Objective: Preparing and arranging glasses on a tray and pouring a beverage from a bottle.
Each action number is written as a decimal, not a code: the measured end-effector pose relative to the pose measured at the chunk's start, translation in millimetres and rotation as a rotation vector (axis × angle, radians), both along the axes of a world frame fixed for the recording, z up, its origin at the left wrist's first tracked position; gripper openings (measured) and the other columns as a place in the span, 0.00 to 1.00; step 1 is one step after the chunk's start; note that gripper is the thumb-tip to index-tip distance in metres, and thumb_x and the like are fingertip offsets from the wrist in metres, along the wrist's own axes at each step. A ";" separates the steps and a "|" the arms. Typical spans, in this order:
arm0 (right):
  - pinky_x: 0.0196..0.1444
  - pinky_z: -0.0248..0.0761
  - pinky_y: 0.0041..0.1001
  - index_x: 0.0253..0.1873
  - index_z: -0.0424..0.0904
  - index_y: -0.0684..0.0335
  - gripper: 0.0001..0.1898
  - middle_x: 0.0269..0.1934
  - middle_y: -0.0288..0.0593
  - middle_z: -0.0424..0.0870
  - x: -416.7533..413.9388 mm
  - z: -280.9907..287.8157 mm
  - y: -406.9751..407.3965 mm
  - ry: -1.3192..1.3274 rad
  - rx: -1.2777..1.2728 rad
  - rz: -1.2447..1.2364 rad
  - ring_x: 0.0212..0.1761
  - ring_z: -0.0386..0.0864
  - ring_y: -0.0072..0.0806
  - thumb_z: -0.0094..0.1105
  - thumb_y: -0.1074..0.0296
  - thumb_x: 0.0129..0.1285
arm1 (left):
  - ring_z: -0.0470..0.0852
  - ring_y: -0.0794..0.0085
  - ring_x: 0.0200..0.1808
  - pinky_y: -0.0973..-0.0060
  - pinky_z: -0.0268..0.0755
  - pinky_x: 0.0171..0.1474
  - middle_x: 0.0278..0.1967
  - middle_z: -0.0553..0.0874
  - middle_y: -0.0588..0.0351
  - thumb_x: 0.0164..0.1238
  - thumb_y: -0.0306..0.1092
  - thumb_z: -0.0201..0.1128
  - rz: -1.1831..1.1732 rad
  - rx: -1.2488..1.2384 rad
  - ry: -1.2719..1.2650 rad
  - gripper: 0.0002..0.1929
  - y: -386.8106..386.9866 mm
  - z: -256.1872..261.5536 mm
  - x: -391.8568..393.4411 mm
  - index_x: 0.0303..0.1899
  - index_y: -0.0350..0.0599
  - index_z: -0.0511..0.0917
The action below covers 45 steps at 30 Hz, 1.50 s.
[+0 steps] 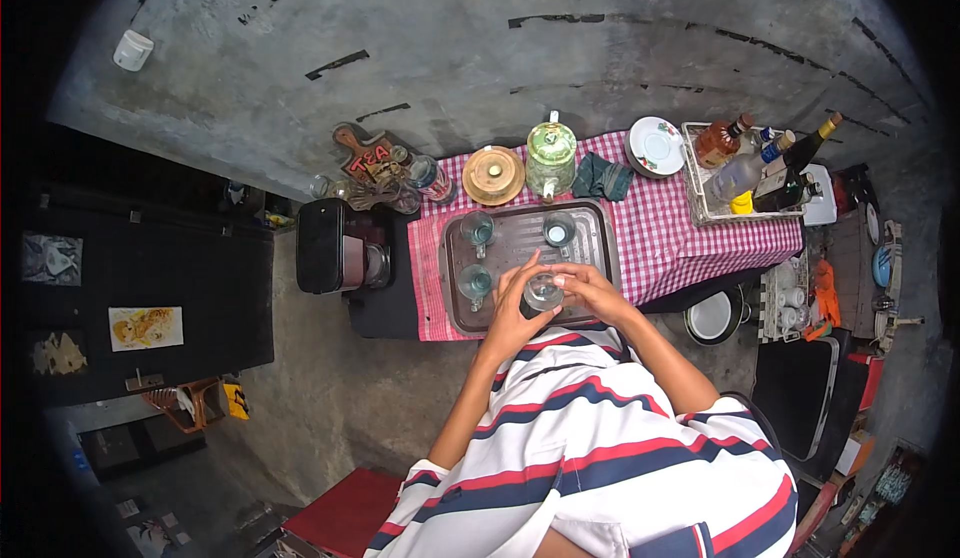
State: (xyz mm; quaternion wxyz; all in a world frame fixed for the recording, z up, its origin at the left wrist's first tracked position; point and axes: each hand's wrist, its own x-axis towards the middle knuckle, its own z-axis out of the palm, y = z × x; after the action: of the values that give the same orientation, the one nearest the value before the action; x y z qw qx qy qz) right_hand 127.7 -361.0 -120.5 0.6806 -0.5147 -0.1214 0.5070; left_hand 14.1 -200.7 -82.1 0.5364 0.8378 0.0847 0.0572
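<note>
Both my hands are around a small transparent glass vessel, held above the near edge of a brown serving tray. My left hand grips it from the left, thumb along the near side. On the right, the fingers of my right hand touch its rim. Inside the tray stand a glass mug at the back left, another glass mug at the front left and a third glass mug at the back right. Whether the held vessel contains anything, I cannot tell.
Behind the tray are a lidded wooden pot, a green glass dispenser, a dark cloth and stacked plates. A white basket of bottles stands right. A coffee maker is left, near glass jars.
</note>
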 end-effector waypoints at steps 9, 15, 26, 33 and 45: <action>0.55 0.80 0.31 0.67 0.70 0.72 0.27 0.54 0.44 0.83 21.5 -30.3 2.3 0.087 0.036 -0.214 0.52 0.84 0.28 0.61 0.59 0.72 | 0.73 0.59 0.66 0.61 0.65 0.67 0.66 0.76 0.52 0.53 0.34 0.77 0.105 -0.021 -0.017 0.39 1.0 -16.5 26.0 0.69 0.49 0.70; 0.58 0.78 0.32 0.69 0.67 0.73 0.30 0.52 0.44 0.83 32.6 -43.6 9.2 0.146 0.043 -0.425 0.52 0.84 0.28 0.63 0.60 0.70 | 0.78 0.61 0.61 0.61 0.69 0.60 0.64 0.78 0.51 0.58 0.39 0.76 0.138 -0.044 0.037 0.38 9.1 -27.9 32.9 0.70 0.51 0.68; 0.52 0.78 0.23 0.69 0.68 0.71 0.32 0.57 0.50 0.82 54.8 -62.2 14.2 -0.073 -0.114 -0.582 0.52 0.83 0.28 0.70 0.62 0.66 | 0.78 0.56 0.64 0.59 0.69 0.65 0.66 0.77 0.46 0.63 0.42 0.72 0.054 -0.020 0.154 0.35 9.3 -65.7 45.2 0.70 0.47 0.67; 0.53 0.78 0.23 0.67 0.71 0.73 0.29 0.57 0.54 0.82 57.8 -69.8 24.1 -0.269 -0.157 -0.669 0.55 0.84 0.34 0.70 0.68 0.64 | 0.76 0.49 0.66 0.60 0.67 0.67 0.63 0.78 0.41 0.64 0.40 0.70 -0.068 0.002 0.188 0.30 -2.0 -80.0 53.1 0.66 0.42 0.71; 0.56 0.78 0.26 0.66 0.71 0.74 0.30 0.55 0.55 0.83 59.7 -55.8 37.4 -0.529 -0.159 -0.613 0.56 0.83 0.32 0.72 0.72 0.61 | 0.76 0.49 0.66 0.59 0.67 0.67 0.62 0.79 0.41 0.61 0.40 0.70 -0.085 0.080 0.192 0.31 -1.6 -112.4 57.0 0.65 0.41 0.72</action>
State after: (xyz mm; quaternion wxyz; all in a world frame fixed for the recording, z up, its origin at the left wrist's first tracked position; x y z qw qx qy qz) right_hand 187.3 -323.6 -176.3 0.7034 -0.6907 -0.0937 0.1388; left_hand 71.1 -202.3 -194.5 0.4938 0.8630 0.0977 -0.0429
